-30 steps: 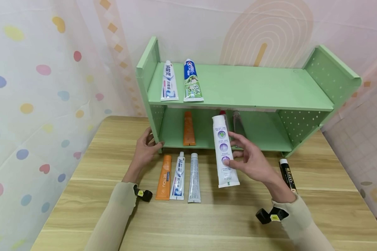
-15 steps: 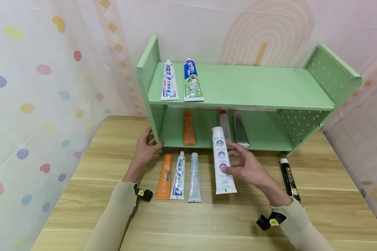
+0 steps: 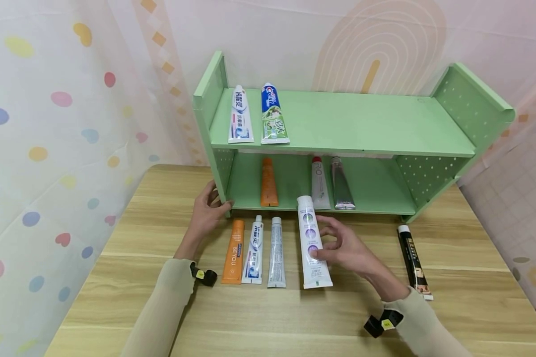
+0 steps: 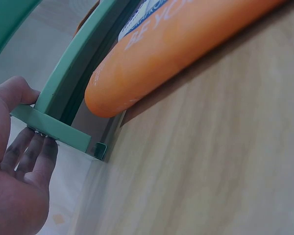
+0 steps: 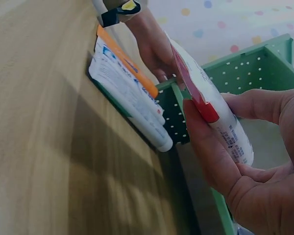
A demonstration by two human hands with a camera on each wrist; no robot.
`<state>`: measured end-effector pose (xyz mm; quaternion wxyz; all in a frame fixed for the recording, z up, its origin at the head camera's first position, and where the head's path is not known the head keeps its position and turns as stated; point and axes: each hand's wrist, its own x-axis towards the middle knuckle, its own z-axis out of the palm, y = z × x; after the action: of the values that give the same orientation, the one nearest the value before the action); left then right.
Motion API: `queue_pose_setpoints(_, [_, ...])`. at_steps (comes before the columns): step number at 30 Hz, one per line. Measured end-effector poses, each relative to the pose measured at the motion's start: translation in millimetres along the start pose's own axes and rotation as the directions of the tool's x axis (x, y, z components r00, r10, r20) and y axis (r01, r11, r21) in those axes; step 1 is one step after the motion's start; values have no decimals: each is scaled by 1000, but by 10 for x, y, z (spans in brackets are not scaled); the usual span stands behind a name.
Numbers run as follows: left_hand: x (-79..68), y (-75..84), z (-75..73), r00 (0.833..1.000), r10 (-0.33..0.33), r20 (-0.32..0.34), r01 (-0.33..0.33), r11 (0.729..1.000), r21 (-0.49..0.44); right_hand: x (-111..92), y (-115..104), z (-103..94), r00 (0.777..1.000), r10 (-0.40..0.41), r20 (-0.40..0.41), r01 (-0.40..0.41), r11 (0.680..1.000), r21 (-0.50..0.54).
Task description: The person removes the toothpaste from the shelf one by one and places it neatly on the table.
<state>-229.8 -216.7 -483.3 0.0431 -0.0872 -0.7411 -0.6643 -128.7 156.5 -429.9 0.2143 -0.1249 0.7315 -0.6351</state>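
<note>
white tapering plastic tube with purple circles [image 3: 309,233] is pinched by the right hand [image 3: 346,250], while at its ten o'clock the left hand [image 3: 209,210] grips the light-green two-tier shelf [image 3: 362,121].

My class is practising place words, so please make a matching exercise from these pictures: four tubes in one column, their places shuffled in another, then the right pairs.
Tubes
1. Blue-and-green Crest tube
2. Tube with a red cap
3. Black tube with a white cap
4. White tube with purple circles

Places
A. On the table, close to the shelf unit's right end
B. Held in the right hand
C. On the upper shelf
D. On the lower shelf

Right pairs: 1-C, 2-D, 3-A, 4-B
</note>
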Motion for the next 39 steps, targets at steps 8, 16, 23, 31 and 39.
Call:
queue_pose_setpoints(8, [-3,-5,-4,1000,-1,1,1,1000,-2,16,105,73,999,28,26,-28,1000,3])
queue_pose_setpoints(16, [-5,-1,-4,1000,-6,-2,6,1000,0,24,187,152,998,55,23,-54,998,-29])
queue_pose_setpoints(23, [-9,2,-10,1000,-4,-2,4,1000,4,59,241,216,996,86,20,-86,995,-44])
queue_pose_setpoints(31, [-13,4,-7,1000,-21,-2,21,1000,-3,145,310,337,984,167,-56,-171,982,-80])
queue_pose_setpoints(39, [-4,-2,-1,1000,-26,0,26,1000,-4,179,305,440,974,136,-179,-168,969,-179])
